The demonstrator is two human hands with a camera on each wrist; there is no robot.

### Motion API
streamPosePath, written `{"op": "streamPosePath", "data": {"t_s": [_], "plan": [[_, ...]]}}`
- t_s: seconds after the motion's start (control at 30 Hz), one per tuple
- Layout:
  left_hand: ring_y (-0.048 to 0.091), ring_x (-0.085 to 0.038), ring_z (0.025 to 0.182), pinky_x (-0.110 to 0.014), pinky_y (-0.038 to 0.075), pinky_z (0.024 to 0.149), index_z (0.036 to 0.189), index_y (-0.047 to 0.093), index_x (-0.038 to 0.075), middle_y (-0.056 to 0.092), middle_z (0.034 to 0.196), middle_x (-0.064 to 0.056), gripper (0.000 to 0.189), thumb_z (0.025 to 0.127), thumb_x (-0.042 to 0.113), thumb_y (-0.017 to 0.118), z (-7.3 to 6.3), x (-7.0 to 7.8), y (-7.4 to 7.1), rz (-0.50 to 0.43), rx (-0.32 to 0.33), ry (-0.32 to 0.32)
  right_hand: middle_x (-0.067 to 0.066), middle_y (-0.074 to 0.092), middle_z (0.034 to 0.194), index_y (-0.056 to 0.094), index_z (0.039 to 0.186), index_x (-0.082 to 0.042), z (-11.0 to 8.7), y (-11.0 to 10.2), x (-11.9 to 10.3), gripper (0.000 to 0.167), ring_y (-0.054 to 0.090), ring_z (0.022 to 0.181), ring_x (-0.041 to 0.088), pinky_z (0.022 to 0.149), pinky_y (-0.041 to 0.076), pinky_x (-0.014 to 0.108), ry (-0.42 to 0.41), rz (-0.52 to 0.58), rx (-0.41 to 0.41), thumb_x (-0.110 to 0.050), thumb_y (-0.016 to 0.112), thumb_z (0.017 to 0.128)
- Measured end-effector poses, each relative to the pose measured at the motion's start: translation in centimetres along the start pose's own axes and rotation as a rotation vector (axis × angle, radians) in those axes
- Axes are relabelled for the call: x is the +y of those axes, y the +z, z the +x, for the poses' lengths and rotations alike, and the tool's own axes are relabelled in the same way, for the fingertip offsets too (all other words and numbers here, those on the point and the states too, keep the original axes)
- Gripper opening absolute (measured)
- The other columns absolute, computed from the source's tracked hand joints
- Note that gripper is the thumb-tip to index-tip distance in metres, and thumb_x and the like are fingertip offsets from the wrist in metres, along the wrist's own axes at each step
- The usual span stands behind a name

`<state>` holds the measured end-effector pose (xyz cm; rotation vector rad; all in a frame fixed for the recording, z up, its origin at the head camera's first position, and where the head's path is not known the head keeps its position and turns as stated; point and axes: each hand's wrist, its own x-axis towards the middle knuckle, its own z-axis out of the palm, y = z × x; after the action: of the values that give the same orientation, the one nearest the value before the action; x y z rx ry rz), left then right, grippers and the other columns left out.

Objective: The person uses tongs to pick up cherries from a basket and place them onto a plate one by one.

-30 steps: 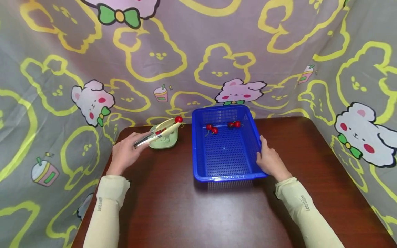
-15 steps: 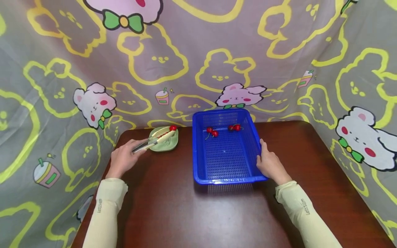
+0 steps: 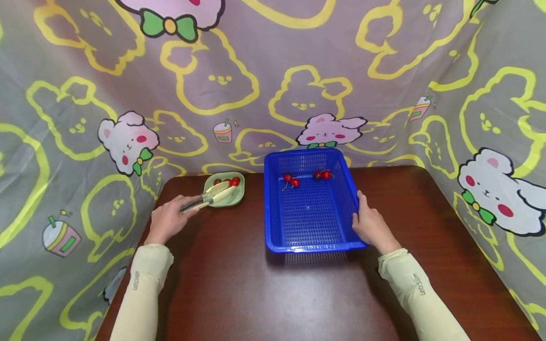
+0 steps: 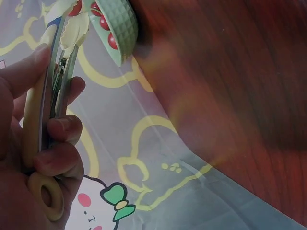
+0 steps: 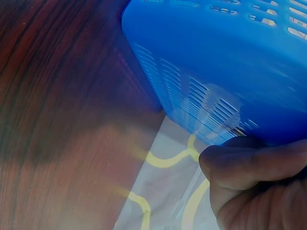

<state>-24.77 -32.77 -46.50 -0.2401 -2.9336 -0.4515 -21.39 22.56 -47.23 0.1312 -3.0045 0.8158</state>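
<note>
In the head view my left hand grips a pair of tongs with cream tips and metal arms. Their tips are over a small pale green bowl that holds several red cherries. The left wrist view shows the fingers curled round the tongs, and the textured side of the bowl beyond the tips. My right hand holds the right rim of a blue perforated basket. Two small clusters of cherries lie toward the basket's far end.
Beneath everything is a dark reddish-brown wooden table. A grey cloth with yellow bear outlines and white rabbits hangs behind and on both sides of it. The bowl sits near the table's back left corner, left of the basket.
The tongs have come down and back toward the left over the bowl. The cherry at their tips a second ago now lies among those in the bowl. The right hand and basket stay put.
</note>
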Motion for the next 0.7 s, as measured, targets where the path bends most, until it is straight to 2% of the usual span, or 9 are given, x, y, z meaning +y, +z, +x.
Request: {"op": "streamPosePath", "data": {"t_s": [0.23,0.43,0.7], "plan": [[0.061,-0.027,0.077,-0.043,0.041,0.066,0.137,0.069,0.027,0.069,0.103,-0.004,0.042,0.095,0.034,0.075,0.4,-0.4,0.5,0.001,-0.041,-0.029,0.045,0.064,0.105,0.018,0.157,0.010,0.0,0.0,0.1,0.068,0.068,0.081,0.048,0.078,0.052,0.063,-0.003,0.000,0.004,-0.010,0.050,0.101],[0.058,-0.025,0.072,-0.041,0.040,0.063,0.136,0.069,0.026,0.069,0.103,-0.003,0.041,0.096,0.033,0.075,0.8,-0.2,0.7,0.016,-0.053,-0.007,0.044,0.064,0.101,0.017,0.158,0.011,0.1,0.0,0.3,0.068,0.068,0.078,0.046,0.078,0.052,0.063,-0.015,0.001,0.010,-0.009,0.050,0.101],[0.058,-0.025,0.073,-0.043,0.040,0.063,0.136,0.070,0.023,0.067,0.101,-0.005,0.041,0.096,0.033,0.074,1.2,0.0,0.6,0.035,-0.072,-0.008,0.045,0.063,0.108,0.017,0.158,0.010,0.1,0.1,0.3,0.068,0.068,0.081,0.046,0.079,0.052,0.063,-0.009,0.006,0.003,-0.010,0.049,0.102]]}}
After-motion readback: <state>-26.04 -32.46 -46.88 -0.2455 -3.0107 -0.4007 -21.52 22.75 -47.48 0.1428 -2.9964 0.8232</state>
